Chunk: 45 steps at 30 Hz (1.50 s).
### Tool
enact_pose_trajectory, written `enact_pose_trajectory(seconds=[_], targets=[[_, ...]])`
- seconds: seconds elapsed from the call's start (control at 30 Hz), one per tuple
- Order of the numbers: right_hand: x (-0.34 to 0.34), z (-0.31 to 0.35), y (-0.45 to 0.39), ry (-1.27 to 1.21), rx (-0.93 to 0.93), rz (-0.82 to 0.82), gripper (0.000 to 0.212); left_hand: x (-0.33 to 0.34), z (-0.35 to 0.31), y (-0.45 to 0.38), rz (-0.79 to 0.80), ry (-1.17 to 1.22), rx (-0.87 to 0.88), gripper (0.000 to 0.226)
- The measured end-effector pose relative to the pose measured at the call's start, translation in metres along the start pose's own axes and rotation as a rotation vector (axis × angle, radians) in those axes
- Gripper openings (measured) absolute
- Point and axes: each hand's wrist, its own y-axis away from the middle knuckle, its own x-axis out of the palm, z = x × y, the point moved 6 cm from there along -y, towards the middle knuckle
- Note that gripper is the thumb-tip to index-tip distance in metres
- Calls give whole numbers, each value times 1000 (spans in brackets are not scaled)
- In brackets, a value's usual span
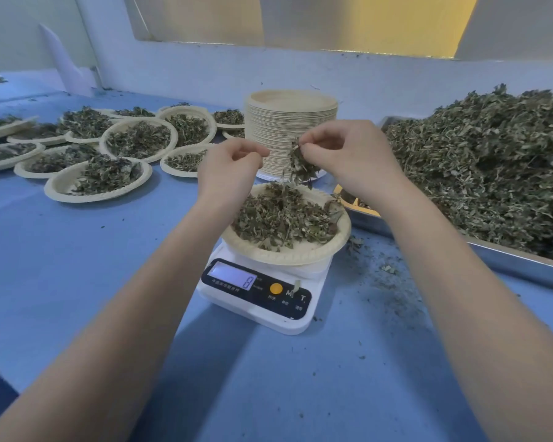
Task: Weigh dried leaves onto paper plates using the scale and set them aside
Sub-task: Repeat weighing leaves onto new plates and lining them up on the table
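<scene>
A white digital scale (259,301) stands on the blue table with a paper plate (288,253) of dried leaves (281,215) on it. My right hand (348,154) pinches a clump of dried leaves (300,161) above the plate's far edge. My left hand (230,167) hovers beside it at the left, fingers curled, fingertips pinched together; I cannot tell whether it holds leaves. A large heap of dried leaves (492,167) fills a metal tray (508,263) at the right.
Several filled paper plates (99,183) lie at the left and back left. A tall stack of empty plates (288,122) stands behind the scale. Leaf crumbs (390,275) litter the table between scale and tray. A white wall runs along the back.
</scene>
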Motion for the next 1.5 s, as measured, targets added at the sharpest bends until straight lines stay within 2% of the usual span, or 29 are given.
enact_pose_trajectory(seconds=[0.17, 0.57, 0.77, 0.97, 1.1, 1.2, 1.27, 1.33, 1.43, 1.5], targets=[[-3, -6, -1, -95, 22, -17, 15, -2, 10, 2, 15, 0, 14, 23], [7, -6, 0, -47, 0, 57, 20, -31, 22, 5, -44, 56, -31, 21], [-10, -9, -1, -60, 34, -17, 17, -28, 27, 7, -30, 12, -67, 20], [4, -4, 3, -33, 36, 239, 8, -27, 28, 8, -19, 14, -83, 19], [7, -1, 6, 9, 15, 337, 27, -27, 27, 8, -27, 22, -92, 19], [-1, -10, 2, 103, 28, 316, 25, -28, 28, 8, -27, 22, -97, 19], [-10, -24, -4, 268, 42, 224, 19, -27, 28, 8, -24, 18, -98, 19], [-16, -47, -9, 489, 120, 192, 24, -27, 29, 8, -23, 18, -99, 18], [-20, -88, -8, 720, 306, 260, 32, -26, 28, 9, -19, 9, -95, 17], [-17, -105, -5, 780, 373, 355, 38, -25, 28, 9, -16, 3, -94, 17]])
